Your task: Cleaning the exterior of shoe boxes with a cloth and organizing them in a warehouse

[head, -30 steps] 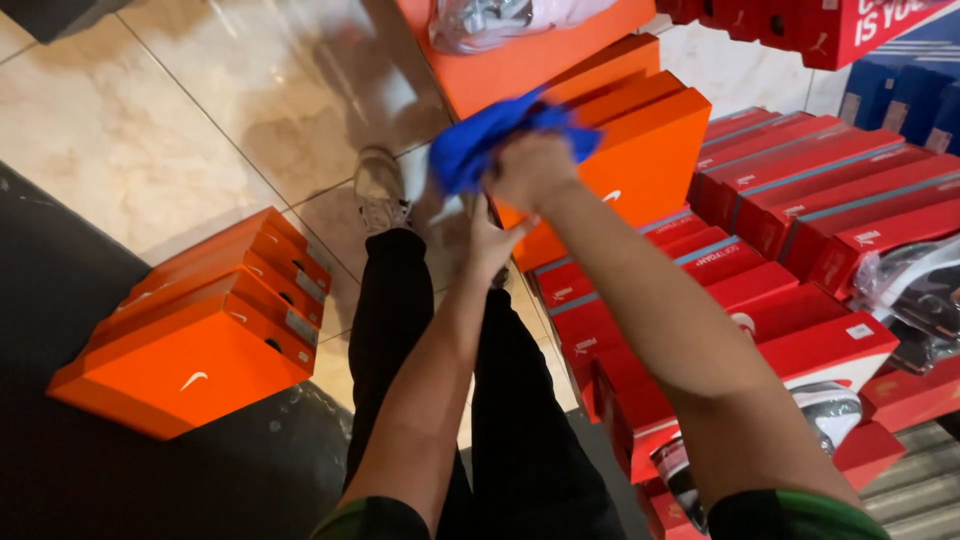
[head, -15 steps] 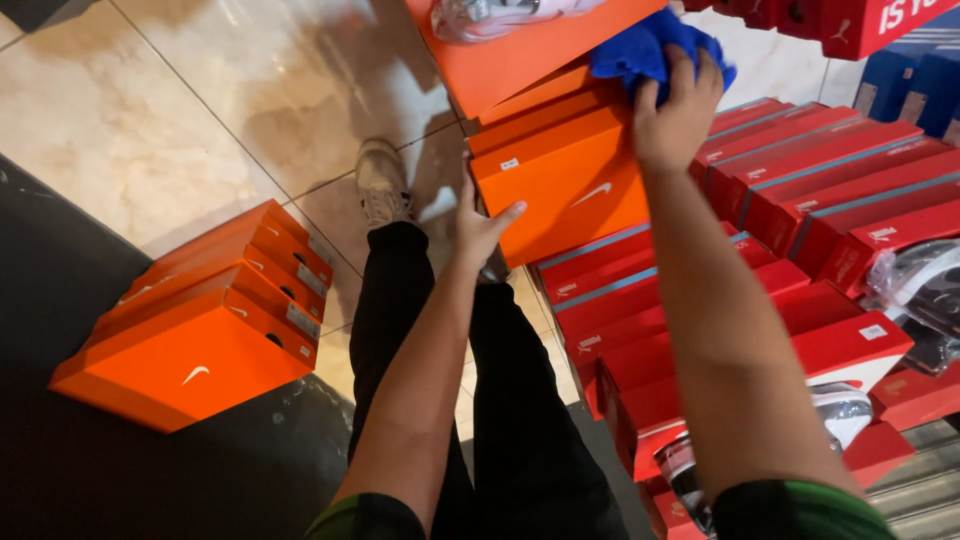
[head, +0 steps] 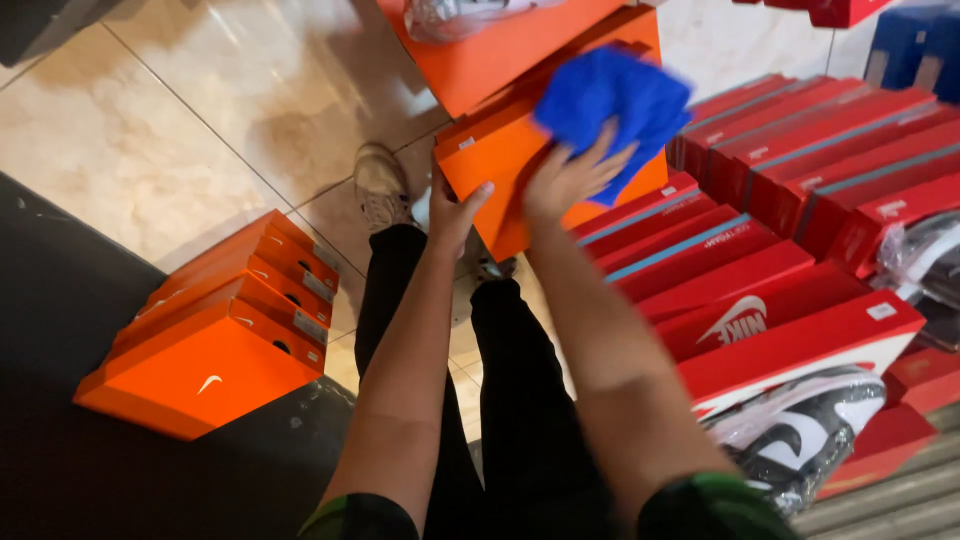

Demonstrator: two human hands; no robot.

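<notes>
Now one blue cloth (head: 610, 105), right hand (head: 570, 178), two orange boxes (head: 210, 330)

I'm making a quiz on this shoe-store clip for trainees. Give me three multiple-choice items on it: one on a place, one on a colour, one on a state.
1. Where is the left hand?
A. on the side of the orange box
B. on the floor
C. on a red box

2. What colour is the cloth?
A. white
B. blue
C. green

3. How does the right hand stand to the cloth?
A. far from it
B. under the box
C. pressed on it, fingers spread

Answers: 1 A, the palm lies against the box's near side. 2 B, it is bright blue against the orange lid. 3 C, the fingers lie on the cloth's lower edge.
</notes>
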